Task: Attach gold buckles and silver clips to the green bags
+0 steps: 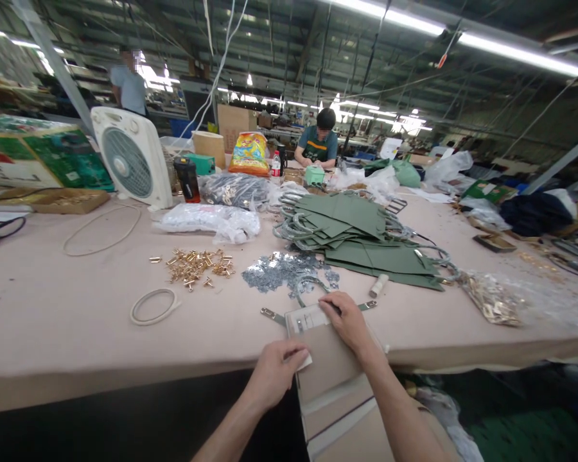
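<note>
A beige bag panel (325, 350) hangs over the table's front edge, with a curved handle at its far end and green straps with metal fittings (272, 315) out to both sides. Whitish strips lie across its top. My right hand (349, 322) is closed at the panel's upper edge, fingers bent over it. Over the panel's left side, my left hand (278, 371) pinches a small white piece (306, 362), tape or paper. A roll of tape (153, 307) lies on the table to the left.
Gold fittings (195, 264) and flat silver pieces (279, 271) lie in heaps beyond the hands. Green bag pieces (351, 224) are stacked behind. A white fan (132, 157) stands at left, a bag of metal parts (494, 298) at right. A co-worker (318, 141) sits across.
</note>
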The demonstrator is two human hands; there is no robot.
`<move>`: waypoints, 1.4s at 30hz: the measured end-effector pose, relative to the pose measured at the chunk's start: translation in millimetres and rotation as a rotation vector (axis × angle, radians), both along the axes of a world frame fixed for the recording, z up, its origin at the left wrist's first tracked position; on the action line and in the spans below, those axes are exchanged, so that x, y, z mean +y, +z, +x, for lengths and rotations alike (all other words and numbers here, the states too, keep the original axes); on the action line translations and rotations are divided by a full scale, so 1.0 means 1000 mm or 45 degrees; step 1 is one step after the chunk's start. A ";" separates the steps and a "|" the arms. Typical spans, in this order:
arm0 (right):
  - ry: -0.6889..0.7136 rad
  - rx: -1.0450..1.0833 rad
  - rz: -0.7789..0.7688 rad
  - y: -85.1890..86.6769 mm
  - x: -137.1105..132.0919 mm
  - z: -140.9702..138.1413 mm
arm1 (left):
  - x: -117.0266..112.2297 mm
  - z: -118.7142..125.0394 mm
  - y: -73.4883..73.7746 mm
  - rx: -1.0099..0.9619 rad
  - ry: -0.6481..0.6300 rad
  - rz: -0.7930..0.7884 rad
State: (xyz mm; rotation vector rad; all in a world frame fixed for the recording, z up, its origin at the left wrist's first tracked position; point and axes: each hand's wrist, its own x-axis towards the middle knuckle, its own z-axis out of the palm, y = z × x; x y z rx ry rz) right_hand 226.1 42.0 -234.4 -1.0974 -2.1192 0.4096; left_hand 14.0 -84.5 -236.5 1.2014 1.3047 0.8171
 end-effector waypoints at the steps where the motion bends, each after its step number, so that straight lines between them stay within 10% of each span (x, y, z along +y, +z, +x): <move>1: -0.043 -0.008 0.041 -0.003 -0.001 -0.002 | 0.000 0.000 -0.001 -0.013 0.002 -0.003; 11: -0.253 0.405 0.007 0.009 -0.010 0.001 | -0.009 -0.002 0.050 -0.124 -0.154 0.093; 15: -0.463 0.828 -0.016 0.032 -0.047 0.008 | -0.015 -0.006 0.073 -0.079 -0.254 0.096; 18: -0.238 0.720 -0.124 0.048 -0.089 0.008 | -0.019 -0.009 0.083 0.005 -0.330 0.165; 24: 0.186 0.102 -0.103 0.057 -0.132 -0.007 | -0.024 -0.009 0.086 0.264 -0.356 0.350; 42: 0.214 0.030 -0.083 0.061 -0.133 -0.012 | -0.029 -0.006 0.084 0.228 -0.243 0.392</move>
